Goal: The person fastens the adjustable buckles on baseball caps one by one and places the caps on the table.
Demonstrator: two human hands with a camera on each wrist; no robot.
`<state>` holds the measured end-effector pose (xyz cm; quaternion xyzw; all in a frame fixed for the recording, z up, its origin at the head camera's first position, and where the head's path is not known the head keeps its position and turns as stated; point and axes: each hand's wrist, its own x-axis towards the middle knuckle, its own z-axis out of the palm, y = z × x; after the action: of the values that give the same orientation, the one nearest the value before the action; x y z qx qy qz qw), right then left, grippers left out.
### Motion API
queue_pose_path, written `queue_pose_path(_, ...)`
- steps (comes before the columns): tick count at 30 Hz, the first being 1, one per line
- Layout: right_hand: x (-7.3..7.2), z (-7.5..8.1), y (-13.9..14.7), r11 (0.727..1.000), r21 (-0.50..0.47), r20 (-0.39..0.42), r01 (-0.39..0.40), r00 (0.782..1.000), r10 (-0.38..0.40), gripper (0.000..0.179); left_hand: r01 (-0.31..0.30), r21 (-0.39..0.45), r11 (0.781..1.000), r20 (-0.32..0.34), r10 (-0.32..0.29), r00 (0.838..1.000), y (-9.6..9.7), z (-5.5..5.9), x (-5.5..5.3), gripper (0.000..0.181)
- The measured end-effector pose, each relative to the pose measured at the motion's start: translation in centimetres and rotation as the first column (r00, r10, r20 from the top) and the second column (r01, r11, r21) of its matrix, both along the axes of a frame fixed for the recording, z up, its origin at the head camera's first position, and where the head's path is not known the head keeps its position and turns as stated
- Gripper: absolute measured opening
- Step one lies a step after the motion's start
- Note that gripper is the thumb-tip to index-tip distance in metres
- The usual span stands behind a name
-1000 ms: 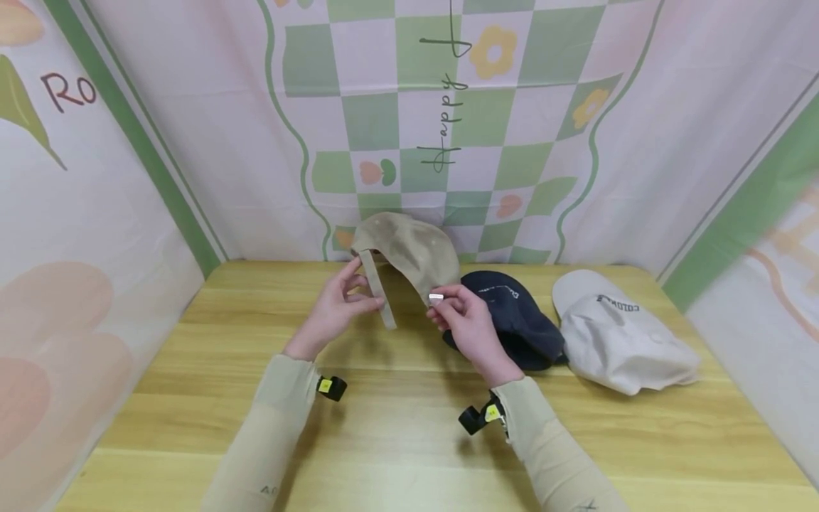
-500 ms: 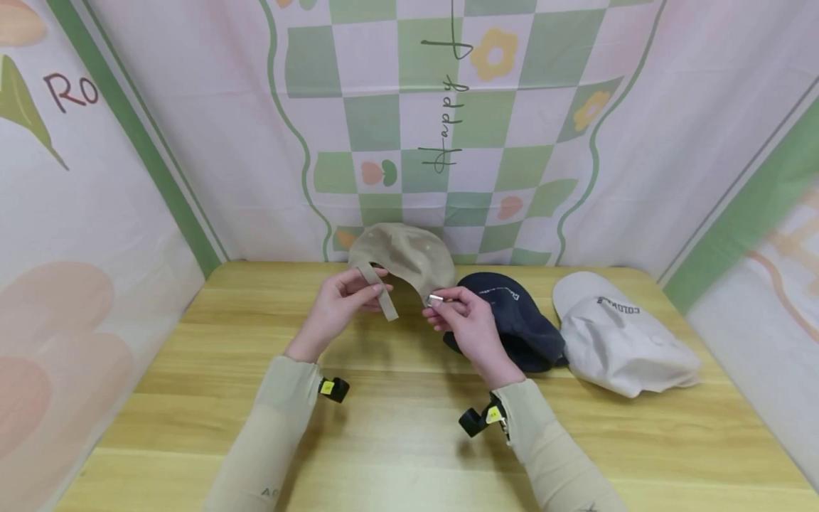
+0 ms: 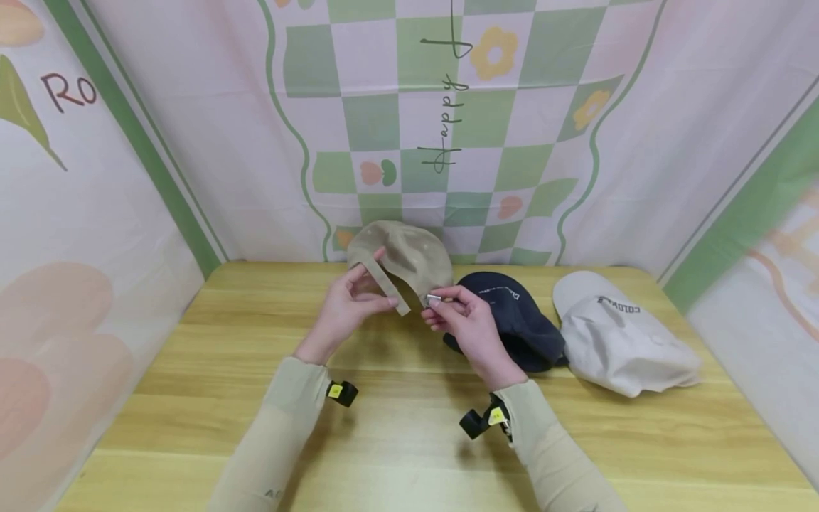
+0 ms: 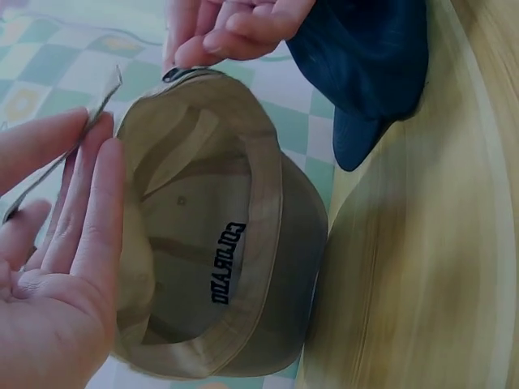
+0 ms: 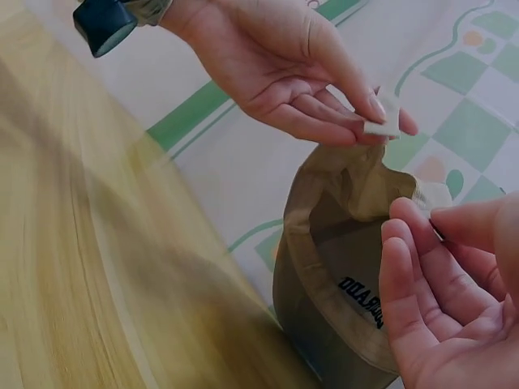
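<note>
A beige baseball cap [image 3: 409, 252] is held up by its back, its hollow inside facing me in the left wrist view, with dark reversed lettering [image 4: 228, 263] inside. My left hand [image 3: 345, 306] pinches the cap's loose strap [image 3: 385, 282] between thumb and fingers. At the other side of the back opening, my right hand [image 3: 472, 323] pinches the small metal buckle [image 3: 433, 299]. The strap's free end points toward the buckle, a short gap apart. In the right wrist view, the fingertips of my right hand [image 5: 454, 300] mostly cover the buckle.
A navy cap [image 3: 515, 323] lies on the wooden table [image 3: 397, 441] just right of my right hand. Beyond it lies an off-white cap [image 3: 621, 338] with dark lettering. A patterned cloth [image 3: 499, 121] hangs behind the table, and more cloth hangs at both sides.
My left hand has shifted right, bringing the strap's end nearer the buckle. The beige cap sits slightly lower than a second ago. My right hand has stayed almost still on the buckle.
</note>
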<state>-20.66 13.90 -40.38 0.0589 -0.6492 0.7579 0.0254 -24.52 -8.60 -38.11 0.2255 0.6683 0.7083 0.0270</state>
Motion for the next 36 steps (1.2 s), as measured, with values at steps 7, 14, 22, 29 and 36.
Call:
queue_pose_path(7, 0.4, 0.4, -0.1, 0.998, -0.013, -0.009, -0.059, 0.998, 0.059, 0.023, -0.033, 0.045, 0.998, 0.017, 0.032, 0.999, 0.7, -0.2, 0.4, 0.040)
queue_pose_path(14, 0.6, 0.6, -0.3, 0.997, 0.002, -0.046, -0.078, 0.996, 0.078, 0.023, -0.048, 0.120, 0.992, 0.044, 0.043, 0.998, 1.2, -0.3, 0.5, 0.017)
queue_pose_path(22, 0.6, 0.7, -0.6, 0.996, -0.013, -0.108, -0.089, 0.990, 0.087, 0.020, -0.108, 0.052, 0.993, 0.027, 0.107, 0.994, 1.6, -0.4, 0.5, 0.021)
queue_pose_path(29, 0.6, 0.6, -0.7, 0.996, -0.014, -0.128, -0.089, 0.988, 0.086, 0.021, -0.145, 0.031, 0.989, 0.016, 0.144, 0.989, 1.8, -0.5, 0.5, 0.017)
queue_pose_path(36, 0.6, 0.5, -0.8, 0.996, -0.016, -0.136, -0.088, 0.987, 0.085, 0.020, -0.147, 0.039, 0.988, 0.003, 0.147, 0.989, 2.0, -0.5, 0.7, 0.018)
